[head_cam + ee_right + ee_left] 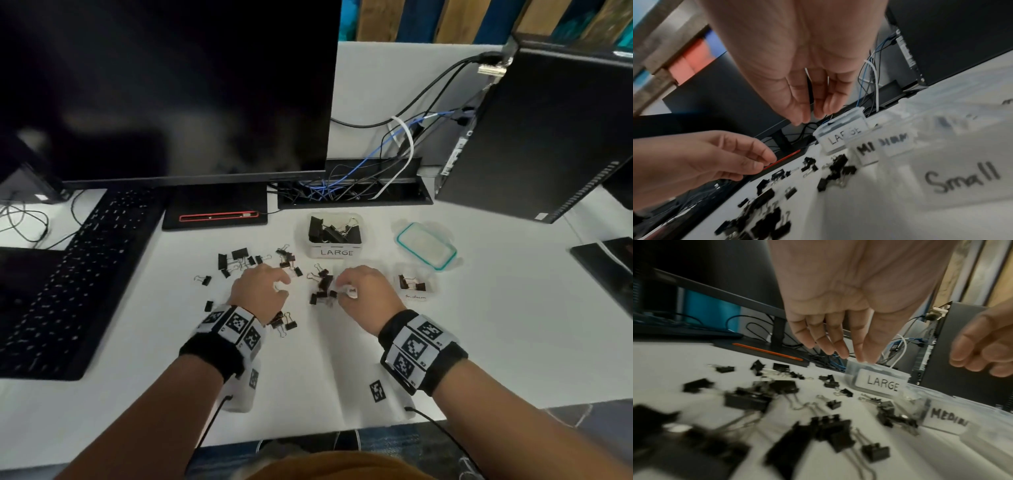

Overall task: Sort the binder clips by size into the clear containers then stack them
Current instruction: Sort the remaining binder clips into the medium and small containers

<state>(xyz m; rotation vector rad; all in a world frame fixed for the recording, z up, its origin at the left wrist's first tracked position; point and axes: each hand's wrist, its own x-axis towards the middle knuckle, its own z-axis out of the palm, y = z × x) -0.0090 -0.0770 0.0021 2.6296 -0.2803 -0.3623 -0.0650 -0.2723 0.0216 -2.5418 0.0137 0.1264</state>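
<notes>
Black binder clips of mixed sizes lie loose on the white desk (496, 342): one bunch (236, 260) left of centre, another (322, 284) between my hands. The clear LARGE container (336, 252) holds several big clips. Right of my hands, the medium container (416, 296) holds a few. The Small container (962, 177) sits under my right hand (346, 287), which pinches a thin black clip (810, 91) between its fingers. My left hand (270, 286) hovers over the loose clips, fingers relaxed (840, 350) and holding nothing.
A clear lid with a teal rim (426, 245) lies right of the LARGE container. A black keyboard (68, 274) lies at the left, a monitor (171, 85) behind it. A computer tower (548, 137) and a cable tray (352, 192) stand at the back.
</notes>
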